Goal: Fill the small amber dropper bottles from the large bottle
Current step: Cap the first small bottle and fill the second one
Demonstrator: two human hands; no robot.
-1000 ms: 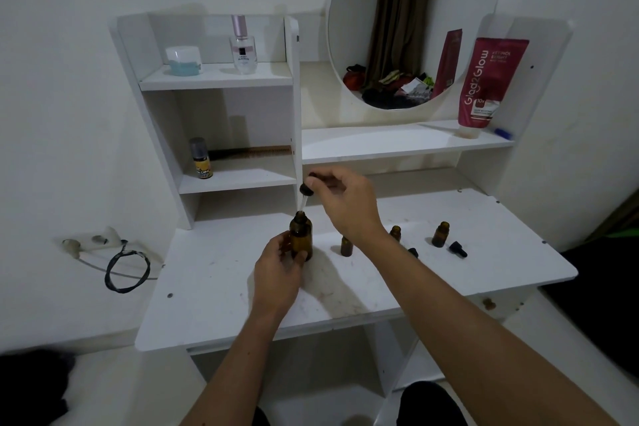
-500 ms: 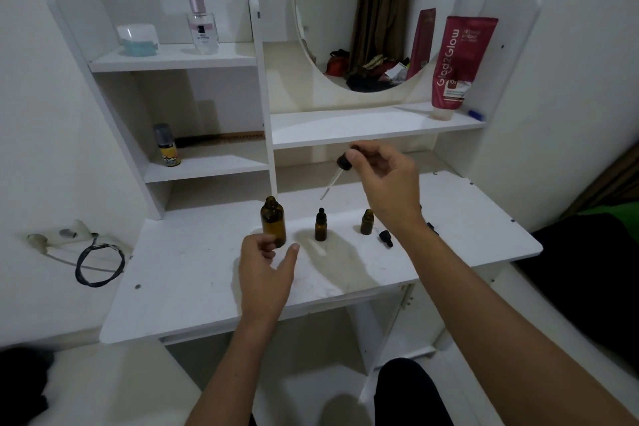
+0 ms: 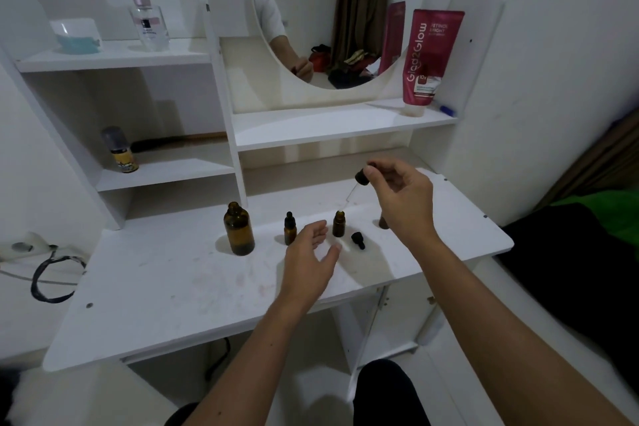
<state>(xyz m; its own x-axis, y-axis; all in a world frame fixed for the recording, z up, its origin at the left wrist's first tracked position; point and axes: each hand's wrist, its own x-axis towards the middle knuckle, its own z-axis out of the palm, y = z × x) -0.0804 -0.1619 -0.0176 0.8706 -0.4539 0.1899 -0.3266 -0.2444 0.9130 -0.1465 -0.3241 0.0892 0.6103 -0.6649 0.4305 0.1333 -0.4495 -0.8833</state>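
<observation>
The large amber bottle (image 3: 238, 230) stands uncapped on the white desk (image 3: 173, 287). To its right stands a capped small amber bottle (image 3: 290, 229), then an uncapped small amber bottle (image 3: 339, 224). My right hand (image 3: 401, 197) pinches the black bulb of a dropper (image 3: 361, 176), whose glass tip points down at the mouth of the uncapped small bottle. A loose black cap (image 3: 358, 240) lies just right of that bottle. Another small bottle (image 3: 381, 222) is partly hidden behind my right wrist. My left hand (image 3: 309, 252) hovers with relaxed fingers just in front of the small bottles, holding nothing.
Shelves rise behind the desk with a spray can (image 3: 121, 154), a perfume bottle (image 3: 148, 19), a blue jar (image 3: 77, 36) and a red tube (image 3: 430, 59). A round mirror (image 3: 342, 10) hangs above. A black cable (image 3: 52, 278) lies at left.
My left hand let go of the large bottle and moved right, toward the small bottles. My right hand carried the dropper from the large bottle over to the uncapped small bottle.
</observation>
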